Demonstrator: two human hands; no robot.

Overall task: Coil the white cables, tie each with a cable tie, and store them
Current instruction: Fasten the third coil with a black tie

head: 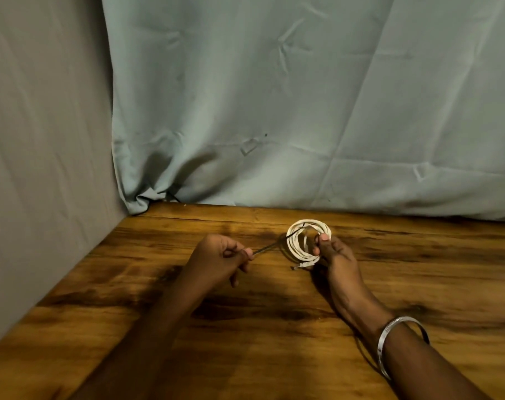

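Above the wooden table [274, 356], near its far edge by the pale draped cloth [303, 96], I see the right hand [336, 261] gripping the coiled white cable [304, 241], thumb pressed over the loops on the coil's right side and a plug end hanging just below. To its left, the left hand [219, 259] is curled, thumb and forefinger pinching the tail of a thin dark cable tie [271, 245], which runs taut up to the coil; a metal bangle [395, 342] sits on the right wrist

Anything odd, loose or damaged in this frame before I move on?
Nothing stands out. The right hand holds the white cable coil; the left hand pinches the black cable tie running to it. One connector end sticks out below.
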